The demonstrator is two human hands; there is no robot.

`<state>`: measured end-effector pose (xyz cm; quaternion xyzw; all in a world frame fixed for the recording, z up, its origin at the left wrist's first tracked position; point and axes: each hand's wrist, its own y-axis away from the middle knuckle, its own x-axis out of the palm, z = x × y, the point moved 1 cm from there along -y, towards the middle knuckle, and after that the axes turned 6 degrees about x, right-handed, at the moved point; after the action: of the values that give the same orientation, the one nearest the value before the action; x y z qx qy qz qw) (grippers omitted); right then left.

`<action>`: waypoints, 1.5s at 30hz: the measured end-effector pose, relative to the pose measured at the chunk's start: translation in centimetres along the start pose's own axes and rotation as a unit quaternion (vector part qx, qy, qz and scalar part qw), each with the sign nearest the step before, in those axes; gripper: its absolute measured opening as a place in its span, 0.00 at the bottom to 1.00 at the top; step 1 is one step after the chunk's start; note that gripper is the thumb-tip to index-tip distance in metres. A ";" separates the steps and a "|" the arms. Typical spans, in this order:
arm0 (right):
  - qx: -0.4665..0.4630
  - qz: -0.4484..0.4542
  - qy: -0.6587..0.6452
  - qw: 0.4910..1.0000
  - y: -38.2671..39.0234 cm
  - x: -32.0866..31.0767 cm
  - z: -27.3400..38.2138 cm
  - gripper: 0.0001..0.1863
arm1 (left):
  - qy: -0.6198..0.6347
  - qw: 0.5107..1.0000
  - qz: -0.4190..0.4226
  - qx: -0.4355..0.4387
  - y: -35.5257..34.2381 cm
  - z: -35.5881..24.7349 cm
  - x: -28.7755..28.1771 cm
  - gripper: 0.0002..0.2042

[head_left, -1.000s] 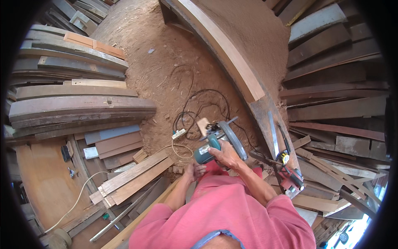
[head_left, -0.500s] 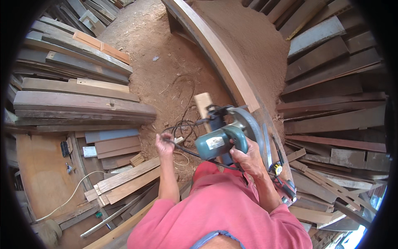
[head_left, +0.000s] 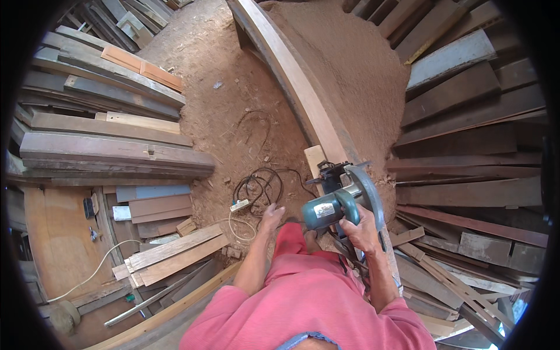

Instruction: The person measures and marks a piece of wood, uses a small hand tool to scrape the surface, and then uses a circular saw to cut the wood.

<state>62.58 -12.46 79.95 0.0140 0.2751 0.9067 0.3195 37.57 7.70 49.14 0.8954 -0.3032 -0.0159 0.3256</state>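
Sawdust-covered dirt floor [head_left: 233, 111] here, with planks stacked [head_left: 105, 146] all along the left and more boards piled [head_left: 466, 146] on the right, so the only open room is that bare strip of floor running up the middle. A long curved beam [head_left: 291, 87] is cutting diagonally through it from the top down toward the person. A black cable [head_left: 256, 186] is lying coiled on the floor next to a white power strip [head_left: 240, 205], right by the near edge of the clear patch.

The right hand [head_left: 361, 227] is gripping the teal circular saw [head_left: 341, 201] around its handle, and the saw is sitting at the near end of the beam, blade guard leaning out over the right edge. The left hand [head_left: 270, 219] is hanging loose with fingers open, holding nothing, just beside the cable.

Compared to half a second back, the saw is sitting about where it was, and the left hand has come down lower, closer to the red trouser leg [head_left: 290, 239].
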 end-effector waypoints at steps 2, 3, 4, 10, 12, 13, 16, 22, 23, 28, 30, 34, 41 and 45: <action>0.010 -0.019 -0.005 1.000 -0.4 -1.7 -1.6 0.16 | 0.044 0.994 0.076 -0.062 0.9 -4.4 9.5 0.51; 0.008 -0.011 -0.018 1.000 -0.7 -1.3 -1.2 0.16 | 0.075 0.993 0.085 -0.037 0.5 -5.0 10.9 0.49; 0.007 -0.005 -0.023 1.000 -1.1 -1.2 -1.1 0.16 | 0.105 0.990 0.097 -0.014 -0.1 -5.3 12.1 0.47; 0.022 -0.024 -0.012 0.999 -2.5 -2.1 -2.0 0.16 | 0.136 0.952 0.263 -0.083 -2.2 -8.0 17.6 0.25; 0.027 -0.007 -0.019 0.999 -3.1 -2.6 -2.4 0.17 | 0.119 0.967 0.220 -0.043 -2.8 -6.7 18.3 0.22; 0.006 -0.015 -0.007 1.000 -3.4 -2.7 -2.9 0.17 | 0.110 0.974 0.199 -0.023 -3.1 -6.4 18.7 0.21; -0.016 -0.023 0.030 0.999 -3.9 -2.7 -4.0 0.18 | 0.070 0.983 0.166 0.046 -4.6 -5.9 18.7 0.21; 0.033 -0.017 0.003 0.999 -4.6 -2.7 -4.5 0.20 | -0.212 0.950 0.140 -0.182 -7.2 -10.5 16.1 0.18; 0.031 -0.021 0.001 0.999 -4.8 -3.0 -5.1 0.20 | -0.281 0.945 0.103 -0.132 -6.4 -13.5 17.0 0.17; 0.010 0.002 0.015 1.000 -4.9 -2.6 -3.5 0.22 | -0.424 0.843 0.039 0.328 -6.8 -18.2 18.4 0.15; 0.007 0.006 0.008 1.000 -5.1 -2.8 -4.0 0.24 | -0.534 0.747 0.075 0.389 -7.6 -18.9 20.6 0.15; 0.005 0.001 0.031 1.000 -5.1 -3.0 -4.0 0.24 | -0.620 0.641 0.081 0.445 -8.6 -19.2 22.6 0.17; 0.000 -0.009 0.029 1.000 -4.9 -3.0 -4.2 0.24 | -0.532 0.799 0.208 0.188 -4.1 -22.3 23.1 0.11; 0.021 -0.004 0.002 1.000 -4.8 -2.9 -4.4 0.23 | -0.499 0.824 0.207 0.171 -3.0 -18.7 22.5 0.13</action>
<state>66.82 -13.21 74.24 0.0179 0.2947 0.8994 0.3224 61.80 7.79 65.87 0.7230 -0.6003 -0.3403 -0.0330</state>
